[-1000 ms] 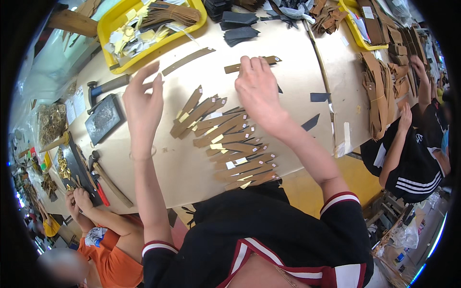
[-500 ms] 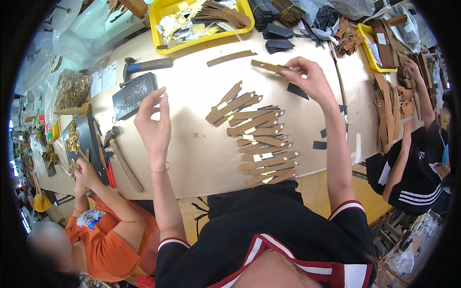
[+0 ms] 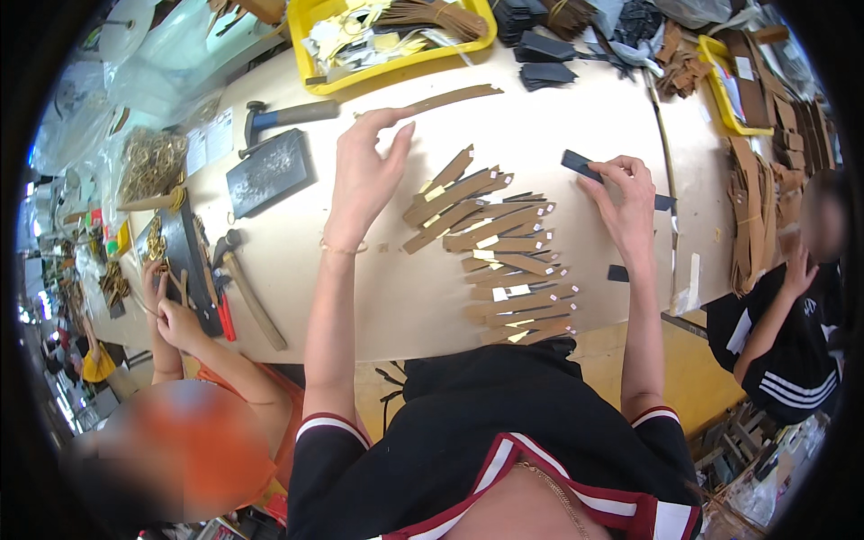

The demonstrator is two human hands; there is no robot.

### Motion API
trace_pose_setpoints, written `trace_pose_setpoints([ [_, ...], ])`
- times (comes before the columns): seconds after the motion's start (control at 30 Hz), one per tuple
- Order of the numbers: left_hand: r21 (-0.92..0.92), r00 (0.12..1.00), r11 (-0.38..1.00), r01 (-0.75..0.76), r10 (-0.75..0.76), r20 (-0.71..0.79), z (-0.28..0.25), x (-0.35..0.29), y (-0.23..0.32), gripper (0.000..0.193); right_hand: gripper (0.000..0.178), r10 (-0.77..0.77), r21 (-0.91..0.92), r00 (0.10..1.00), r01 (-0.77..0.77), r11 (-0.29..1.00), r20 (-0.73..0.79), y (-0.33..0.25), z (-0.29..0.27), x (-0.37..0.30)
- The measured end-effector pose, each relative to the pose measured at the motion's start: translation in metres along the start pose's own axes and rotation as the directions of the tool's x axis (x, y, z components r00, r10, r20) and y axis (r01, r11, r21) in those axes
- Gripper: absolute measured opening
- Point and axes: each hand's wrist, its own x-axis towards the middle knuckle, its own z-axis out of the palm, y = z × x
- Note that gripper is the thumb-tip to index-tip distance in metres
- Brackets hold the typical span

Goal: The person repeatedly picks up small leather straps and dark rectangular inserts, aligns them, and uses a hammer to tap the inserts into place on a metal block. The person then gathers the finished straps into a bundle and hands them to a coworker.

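My left hand [image 3: 369, 175] reaches to the near end of a brown leather strip [image 3: 457, 95], thumb apart from the fingers; its fingertips look close to or touching that end. My right hand [image 3: 623, 202] pinches a short black strip [image 3: 577, 163] between thumb and fingers. Between my hands a fanned column of brown leather strips [image 3: 513, 266] runs toward me, with white and yellow bits and dark strips showing among them. Another black piece [image 3: 665, 203] shows beside my right hand, and a further black piece [image 3: 617, 273] lies nearer me.
A yellow tray [image 3: 360, 85] of scraps stands at the far side, with black bundles [image 3: 545, 49] beside it. To the left are a hammer [image 3: 292, 112], a dark metal block [image 3: 268, 173] and a wooden-handled hammer [image 3: 255, 301]. Co-workers sit on both sides.
The brown strip from my right hand now lies at the column's far left. My right hand has moved to the black strip and gripped it; my left hand has reached toward the far brown strip.
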Motion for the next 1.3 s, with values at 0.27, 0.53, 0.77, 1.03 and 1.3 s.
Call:
trace_pose_setpoints([
  [0.27,0.169,0.994,0.982,-0.084,0.071,0.085,0.029,0.026,-0.010,0.026,0.019,-0.114,0.197,0.993,0.108,0.974,0.019,0.015,0.028,0.041],
  [0.53,0.213,0.992,0.975,-0.069,0.045,0.118,0.054,0.034,-0.006,0.016,0.032,-0.263,0.200,0.965,0.259,0.945,-0.009,0.016,0.029,0.064],
  [0.77,0.201,0.986,0.976,-0.080,0.048,0.158,0.053,0.037,-0.006,0.016,0.034,0.157,0.322,0.987,-0.153,0.934,0.013,0.019,0.004,0.050],
  [1.03,0.344,0.977,0.937,-0.062,-0.014,0.214,0.046,0.039,0.008,0.014,0.043,-0.097,0.320,0.994,0.074,0.945,0.057,-0.019,0.028,0.059],
  [1.3,-0.074,0.972,0.996,0.043,-0.025,0.232,0.044,0.008,0.058,0.015,0.029,-0.251,0.592,0.908,0.004,0.806,0.336,-0.032,0.027,0.067],
])
